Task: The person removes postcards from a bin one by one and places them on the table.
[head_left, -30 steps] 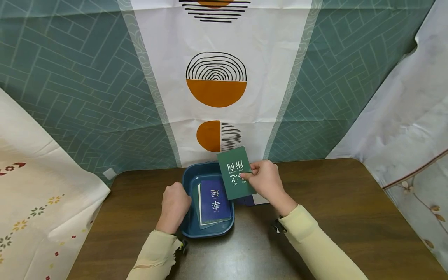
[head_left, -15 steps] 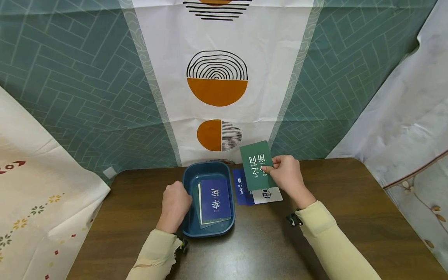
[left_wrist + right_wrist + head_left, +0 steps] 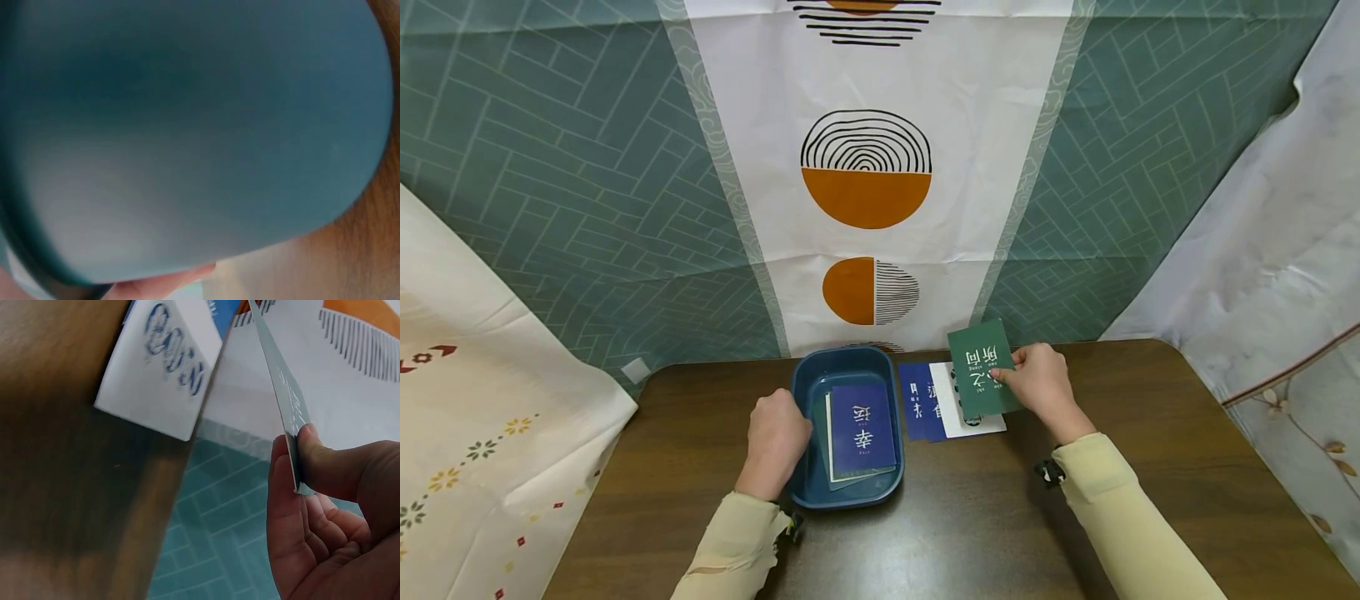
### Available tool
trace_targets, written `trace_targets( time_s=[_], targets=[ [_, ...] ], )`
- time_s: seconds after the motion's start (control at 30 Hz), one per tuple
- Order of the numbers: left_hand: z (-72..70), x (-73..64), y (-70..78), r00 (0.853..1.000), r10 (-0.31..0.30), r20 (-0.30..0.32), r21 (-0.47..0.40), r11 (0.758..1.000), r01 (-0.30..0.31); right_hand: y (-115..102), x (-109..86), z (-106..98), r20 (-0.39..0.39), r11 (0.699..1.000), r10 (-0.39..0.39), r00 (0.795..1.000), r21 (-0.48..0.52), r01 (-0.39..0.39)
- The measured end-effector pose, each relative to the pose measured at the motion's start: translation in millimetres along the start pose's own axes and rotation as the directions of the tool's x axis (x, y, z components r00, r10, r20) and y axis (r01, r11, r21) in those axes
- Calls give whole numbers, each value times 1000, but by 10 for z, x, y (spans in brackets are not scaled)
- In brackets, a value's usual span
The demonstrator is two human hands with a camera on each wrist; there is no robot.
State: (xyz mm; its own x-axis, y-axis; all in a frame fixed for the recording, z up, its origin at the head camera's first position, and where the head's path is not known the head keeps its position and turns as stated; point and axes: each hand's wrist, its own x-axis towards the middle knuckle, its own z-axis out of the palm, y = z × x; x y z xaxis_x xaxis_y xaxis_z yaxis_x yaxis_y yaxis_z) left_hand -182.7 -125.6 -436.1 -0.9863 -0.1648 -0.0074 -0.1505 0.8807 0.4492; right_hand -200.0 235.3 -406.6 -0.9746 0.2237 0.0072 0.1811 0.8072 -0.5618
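My right hand (image 3: 1041, 383) pinches a green card (image 3: 981, 362) with white characters between thumb and fingers, raised over the right end of a row of cards. In the right wrist view the green card (image 3: 281, 394) is seen nearly edge-on, apart from the white card (image 3: 159, 372) on the table. Under it in the head view, that white card (image 3: 955, 421) overlaps blue cards (image 3: 917, 404). My left hand (image 3: 778, 433) grips the left rim of a dark blue tray (image 3: 842, 500); its fingertips are mostly hidden. Inside the tray lies a blue card (image 3: 861, 429) on top of other cards.
The brown wooden table (image 3: 692, 467) carries the tray and the row of cards near its back edge. Behind stands a green and white patterned cloth (image 3: 865, 242). Light cloths hang at the left (image 3: 490, 433) and right (image 3: 1255, 292).
My right hand has carried the green card from above the tray to the right, over the row, then slightly down. More of the row now shows. The left hand and tray have stayed put.
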Motion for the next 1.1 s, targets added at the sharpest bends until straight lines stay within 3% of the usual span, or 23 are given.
trace_targets(
  time_s=[0.37, 0.67, 1.1],
  targets=[
    [-8, -9, 11, 999, -46, 17, 0, 999, 46, 166, 61, 95, 66, 998, 44, 997, -56, -40],
    [-3, -17, 18, 999, -34, 26, -4, 999, 34, 174, 82, 195, 112, 995, 34, 993, -94, -24],
    [3, -12, 19, 1000, -9, 2, 10, 1000, 9, 189, 119, 335, 99, 993, 42, 994, -113, -31]
  ],
)
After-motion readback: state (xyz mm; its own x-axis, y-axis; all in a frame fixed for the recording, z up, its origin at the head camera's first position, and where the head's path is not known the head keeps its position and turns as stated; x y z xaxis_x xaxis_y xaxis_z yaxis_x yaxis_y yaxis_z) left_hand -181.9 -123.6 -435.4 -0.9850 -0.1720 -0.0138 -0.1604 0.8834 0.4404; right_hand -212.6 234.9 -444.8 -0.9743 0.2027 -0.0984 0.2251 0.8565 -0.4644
